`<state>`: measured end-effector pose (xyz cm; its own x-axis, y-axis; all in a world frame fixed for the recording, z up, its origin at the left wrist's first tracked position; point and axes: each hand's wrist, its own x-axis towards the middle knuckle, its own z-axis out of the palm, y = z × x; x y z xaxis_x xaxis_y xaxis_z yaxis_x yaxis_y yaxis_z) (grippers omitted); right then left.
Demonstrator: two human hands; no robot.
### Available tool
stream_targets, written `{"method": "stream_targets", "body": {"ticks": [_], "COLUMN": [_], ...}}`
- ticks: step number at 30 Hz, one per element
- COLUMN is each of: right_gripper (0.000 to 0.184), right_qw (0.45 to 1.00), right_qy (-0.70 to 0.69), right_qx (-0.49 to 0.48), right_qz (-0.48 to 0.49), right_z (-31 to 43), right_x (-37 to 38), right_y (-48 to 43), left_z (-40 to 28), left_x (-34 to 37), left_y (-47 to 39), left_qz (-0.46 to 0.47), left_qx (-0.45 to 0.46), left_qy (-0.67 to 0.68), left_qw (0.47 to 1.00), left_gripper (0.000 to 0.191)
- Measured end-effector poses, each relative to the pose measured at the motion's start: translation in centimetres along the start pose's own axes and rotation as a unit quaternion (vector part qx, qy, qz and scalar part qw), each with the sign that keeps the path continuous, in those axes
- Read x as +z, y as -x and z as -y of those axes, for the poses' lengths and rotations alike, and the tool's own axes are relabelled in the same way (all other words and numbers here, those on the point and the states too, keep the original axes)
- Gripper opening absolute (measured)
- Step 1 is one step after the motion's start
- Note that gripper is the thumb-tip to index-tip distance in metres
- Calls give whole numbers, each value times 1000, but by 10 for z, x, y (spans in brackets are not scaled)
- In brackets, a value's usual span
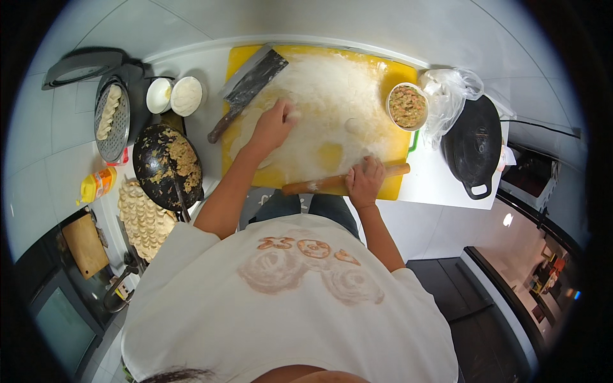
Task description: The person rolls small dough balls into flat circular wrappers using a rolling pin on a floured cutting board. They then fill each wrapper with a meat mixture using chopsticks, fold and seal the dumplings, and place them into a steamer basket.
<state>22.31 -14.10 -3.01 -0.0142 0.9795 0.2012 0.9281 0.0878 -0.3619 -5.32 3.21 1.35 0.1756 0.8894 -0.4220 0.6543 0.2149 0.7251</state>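
Observation:
A yellow cutting board (330, 152) dusted with flour lies before me. My left hand (275, 125) is raised over its left half, fingers curled and blurred; whether it pinches something pale cannot be told. Flat dough wrappers (244, 134) lie partly under that forearm. My right hand (366, 181) rests on a wooden rolling pin (330, 184) along the near edge. A small round of dough (353, 125) sits above the pin. At the upper left lies a cleaver (256, 76), its wooden handle pointing towards me. A bowl of minced filling (407, 106) stands at the board's right edge.
Left: a wok of filling (184, 165), a bowl of flour (187, 95), a white bowl (158, 95), a steamer plate with dumplings (109, 112), many more dumplings (143, 215) and a yellow bottle (98, 184). Right: a plastic bag (445, 103) and a black pan (474, 143).

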Motion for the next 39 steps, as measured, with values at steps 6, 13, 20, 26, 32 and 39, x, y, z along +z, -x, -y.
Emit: {"method": "stream_targets", "body": {"ticks": [6, 13, 20, 26, 32, 39], "right_gripper": [24, 26, 25, 23, 30, 37], "right_qw": [999, 999, 999, 998, 999, 998], "right_qy": [18, 17, 28, 13, -18, -41], "right_qx": [42, 42, 39, 54, 40, 41], "right_qz": [-12, -7, -16, 13, -29, -15], "right_z": [-11, -15, -16, -16, -4, 0], "right_x": [-8, -1, 3, 0, -4, -3], "right_y": [15, 12, 10, 10, -10, -18], "left_z": [12, -4, -36, -42, -26, -35], "left_x": [14, 25, 76, 84, 58, 121], "left_y": [1, -88, -118, -41, -3, 29], "left_qz": [4, -132, -157, 71, 51, 228], "left_qx": [12, 122, 195, 266, 80, 221], "left_qy": [69, 150, 4, -113, -77, -107], "left_qw": [998, 972, 968, 955, 993, 942], "left_gripper": [26, 23, 19, 20, 22, 24]}}
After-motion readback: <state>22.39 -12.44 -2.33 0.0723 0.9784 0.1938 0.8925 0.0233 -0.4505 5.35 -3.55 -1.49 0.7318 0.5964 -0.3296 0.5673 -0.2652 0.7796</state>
